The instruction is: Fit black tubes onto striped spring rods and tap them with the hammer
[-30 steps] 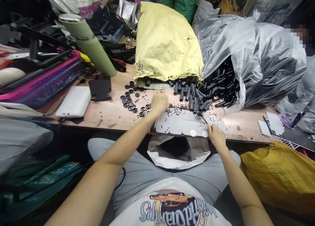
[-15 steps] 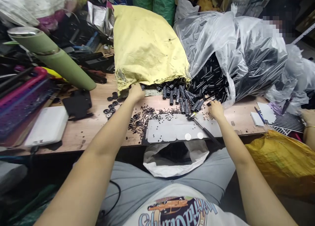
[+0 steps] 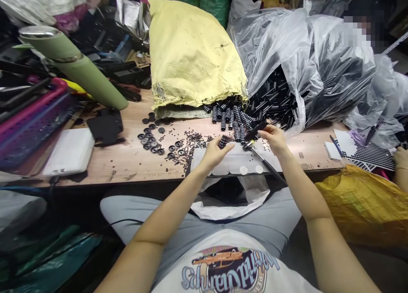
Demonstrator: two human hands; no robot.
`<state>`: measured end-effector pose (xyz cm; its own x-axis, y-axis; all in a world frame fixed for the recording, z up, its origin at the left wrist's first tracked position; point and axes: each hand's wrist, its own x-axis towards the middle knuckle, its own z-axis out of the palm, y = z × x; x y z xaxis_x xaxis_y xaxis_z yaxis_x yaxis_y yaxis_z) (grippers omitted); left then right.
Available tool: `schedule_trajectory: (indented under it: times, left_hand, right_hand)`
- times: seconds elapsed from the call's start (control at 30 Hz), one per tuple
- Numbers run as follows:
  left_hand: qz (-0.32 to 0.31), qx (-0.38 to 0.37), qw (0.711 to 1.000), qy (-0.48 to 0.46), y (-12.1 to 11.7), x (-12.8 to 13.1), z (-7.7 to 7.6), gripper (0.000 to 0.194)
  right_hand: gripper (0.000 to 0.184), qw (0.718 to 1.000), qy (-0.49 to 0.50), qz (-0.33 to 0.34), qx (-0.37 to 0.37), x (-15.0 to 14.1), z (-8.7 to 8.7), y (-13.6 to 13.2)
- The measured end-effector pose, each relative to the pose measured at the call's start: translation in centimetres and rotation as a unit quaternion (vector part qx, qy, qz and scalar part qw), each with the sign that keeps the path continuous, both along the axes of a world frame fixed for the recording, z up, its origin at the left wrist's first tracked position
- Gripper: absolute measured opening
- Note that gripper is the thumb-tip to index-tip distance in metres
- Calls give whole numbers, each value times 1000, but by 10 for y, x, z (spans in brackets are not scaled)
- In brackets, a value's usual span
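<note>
Ridged tubes (image 3: 236,125) spill from a big yellow sack (image 3: 197,55) onto the middle of the surface (image 3: 121,161), so it looks like lots are left. Toward the back right corner, a clear bag (image 3: 274,33) has many black sticks (image 3: 270,101). Below the front edge, a white bag (image 3: 223,212) has something dark inside; I can't tell if those are done. A hammer (image 3: 263,160) pokes past that edge. The right hand (image 3: 274,139) pinches one long black piece (image 3: 255,131), the left hand (image 3: 215,155) one short tube (image 3: 223,142); the two aren't joined. Tiny rings (image 3: 194,137) lie scattered about.
</note>
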<state>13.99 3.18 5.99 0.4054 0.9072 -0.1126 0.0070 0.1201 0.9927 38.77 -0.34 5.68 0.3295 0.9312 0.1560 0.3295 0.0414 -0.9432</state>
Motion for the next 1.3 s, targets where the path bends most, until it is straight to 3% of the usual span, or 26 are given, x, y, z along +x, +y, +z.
schedule_trajectory:
  times: [0.07,0.1,0.2,0.3,0.37,0.47,0.63,0.83,1.0,1.13,1.23,1.3]
  left_hand:
    - [-46,-34,998,-20,-8,5,4,30]
    - [-63,-63,995,-34,-11,6,6,30]
    - [-65,-129,988,-60,-19,8,4,34]
    - [-52,-144,986,-73,-24,6,-1,39]
    - [-50,-143,983,-108,-26,4,-3,42]
    - [-52,-144,973,-175,-27,-1,-2,46]
    - [-46,-154,971,-178,-30,-3,0,50]
    - [32,-217,959,-181,-37,7,-1,31]
    - [25,-254,951,-177,-41,11,6,32]
    - [10,-249,955,-159,-37,11,1,33]
    - [-14,-187,976,-106,-36,11,-13,34]
    - [-14,-44,999,-21,-38,11,-26,36]
  right_hand:
    - [42,994,81,58,-36,-34,3,-13]
    - [49,995,69,63,-42,-48,5,-20]
    - [85,991,-122,61,-3,-79,15,-35]
    - [106,949,-301,94,20,-89,20,-42]
    - [108,938,-332,98,23,-90,18,-44]
    - [116,945,-307,107,33,-89,12,-48]
    - [116,950,-251,175,58,-98,11,-61]
    - [115,934,-257,235,80,-109,16,-63]
    - [108,933,-261,238,69,-109,9,-60]
    - [109,941,-267,203,44,-111,1,-60]
    - [109,948,-266,173,29,-116,-11,-57]
    - [105,953,-266,142,25,-119,-23,-55]
